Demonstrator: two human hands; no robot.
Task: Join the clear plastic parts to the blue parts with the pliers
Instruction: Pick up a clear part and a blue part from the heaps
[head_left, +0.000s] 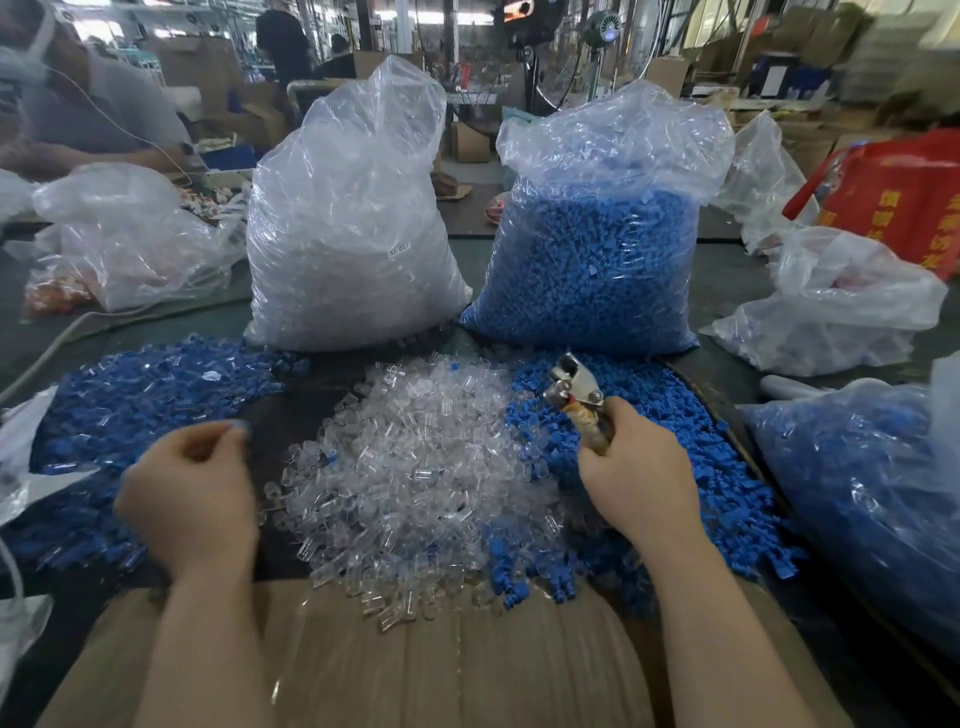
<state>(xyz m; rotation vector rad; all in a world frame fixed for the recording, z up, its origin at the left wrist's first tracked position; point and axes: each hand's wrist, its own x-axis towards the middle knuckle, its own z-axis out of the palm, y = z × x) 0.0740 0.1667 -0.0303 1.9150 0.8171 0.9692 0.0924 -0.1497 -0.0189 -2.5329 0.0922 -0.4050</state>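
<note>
On the dark worktable (322, 395), between two tall bags, three loose heaps spread toward the near edge. At centre, clear plastic parts (415, 467), spilling onto a sheet of brown cardboard (467, 665). To the right, touching that heap, blue parts (675, 441). To the left, a mixed heap (130, 395) of blue with clear caps showing, probably finished pieces. Behind, a bag of clear parts (348, 223) and a bag of blue parts (592, 270), both upright and open at the top. Right hand (636, 467) wrapped around the taped handles of the pliers (574, 387), metal head raised and pointing away over the blue heap, jaws apparently empty, though too small to tell for certain. Left hand (192, 488) blurred, hanging above the near edge of the mixed heap, fingers curled loosely inward, thumb near fingertips; cannot tell whether anything small sits pinched there. Judging by this, a moment between pieces: tool ready, nothing loaded. Next move likely calls for picking one clear part and one blue part from the heaps, seating one into the other by hand, then bringing the pair to the plier head and squeezing. Needs care to single out one clear piece from a slippery, tangled pile, and to line both up straight before pressing.
</note>
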